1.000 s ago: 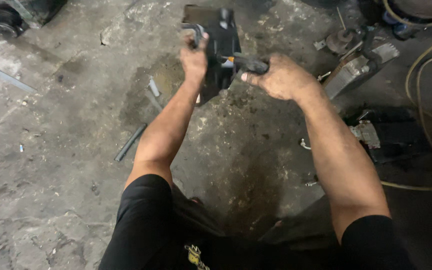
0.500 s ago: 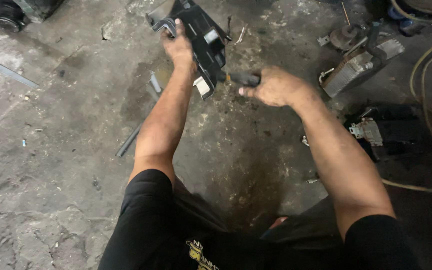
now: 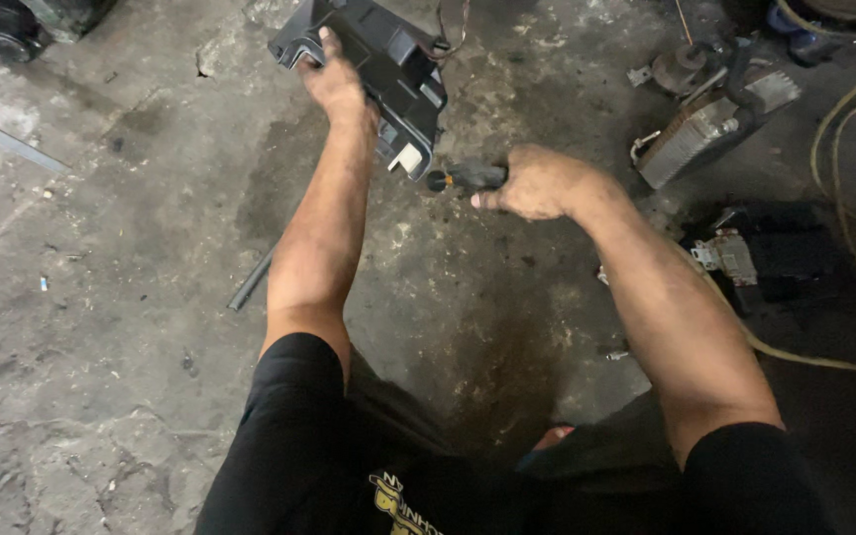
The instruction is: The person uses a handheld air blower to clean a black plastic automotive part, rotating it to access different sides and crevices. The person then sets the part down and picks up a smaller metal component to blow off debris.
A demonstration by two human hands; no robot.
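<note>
Two hands are in view, both occupied. A black plastic housing (image 3: 374, 59) is gripped at its upper-left end by the left hand (image 3: 334, 84), fingers wrapped over the edge, arm stretched forward. The housing is held clear of the concrete floor (image 3: 101, 297), tilted, long axis running from upper left down to lower right; ribbed inner walls are seen, and a pale block (image 3: 408, 159) sits at the lower-right corner. A thin wire loop (image 3: 448, 30) is seen at the housing's top-right edge; whether it is attached cannot be told.

A screwdriver (image 3: 463, 178) with a black handle and an orange ring is clenched in the right hand (image 3: 537, 183), fist closed round the handle. Its front end is pointed left, just beside the pale block at the lower corner of the housing; contact cannot be confirmed, the tip is not resolved.

The floor is cracked, stained dark under the housing and between the arms. A dark rod (image 3: 250, 282) is lying on the floor left of the left forearm. Right of the right hand, well apart, a finned metal core (image 3: 715, 124) is lying with a round metal part (image 3: 681, 69) above it. Lower right, a black unit with a connector (image 3: 745, 258) is lying near a pale hose (image 3: 824, 357). A dark round part (image 3: 2, 30) is seen in the top-left corner. Black sleeves and dark clothing are seen at the bottom.
</note>
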